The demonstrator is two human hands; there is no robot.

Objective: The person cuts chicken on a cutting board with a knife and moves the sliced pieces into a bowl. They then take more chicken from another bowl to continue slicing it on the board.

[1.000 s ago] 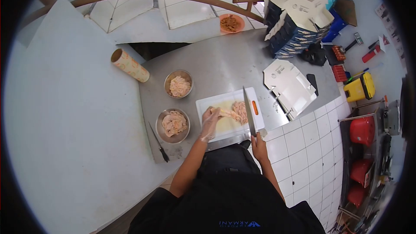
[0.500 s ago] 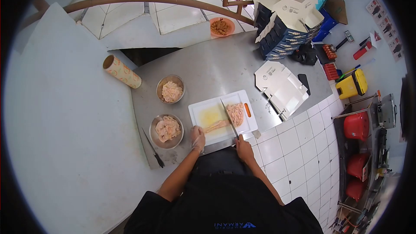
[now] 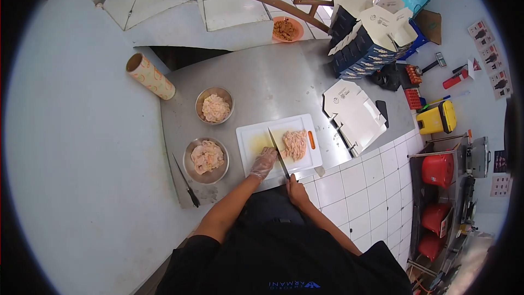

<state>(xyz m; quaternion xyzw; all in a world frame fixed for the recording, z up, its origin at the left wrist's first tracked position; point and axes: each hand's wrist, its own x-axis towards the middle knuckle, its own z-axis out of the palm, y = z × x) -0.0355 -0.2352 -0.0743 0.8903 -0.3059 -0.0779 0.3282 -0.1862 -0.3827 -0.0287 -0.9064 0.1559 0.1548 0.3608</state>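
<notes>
On the white cutting board (image 3: 248, 170), a heap of cut pale meat (image 3: 295, 145) lies right of a long knife (image 3: 279, 155). My right hand (image 3: 296, 192) is closed round the knife's handle at the board's near edge. In a clear glove, my left hand (image 3: 264, 163) rests on the board just left of the blade, its fingers together over something I cannot make out. Left of the board stand two steel bowls of pale meat, the nearer bowl (image 3: 188, 166) and the farther bowl (image 3: 231, 111).
A second knife (image 3: 186, 181) lies at the table's left edge, with a patterned roll (image 3: 151, 77) farther back. Folded boxes (image 3: 363, 49) are stacked at the back right, beside a flat open box (image 3: 355, 117) and a phone (image 3: 381, 113). An orange plate (image 3: 297, 31) holds brown food.
My left hand has moved right, from the board's left edge to beside the blade. The knife has shifted left, away from the heap. The strip of meat is now mostly hidden.
</notes>
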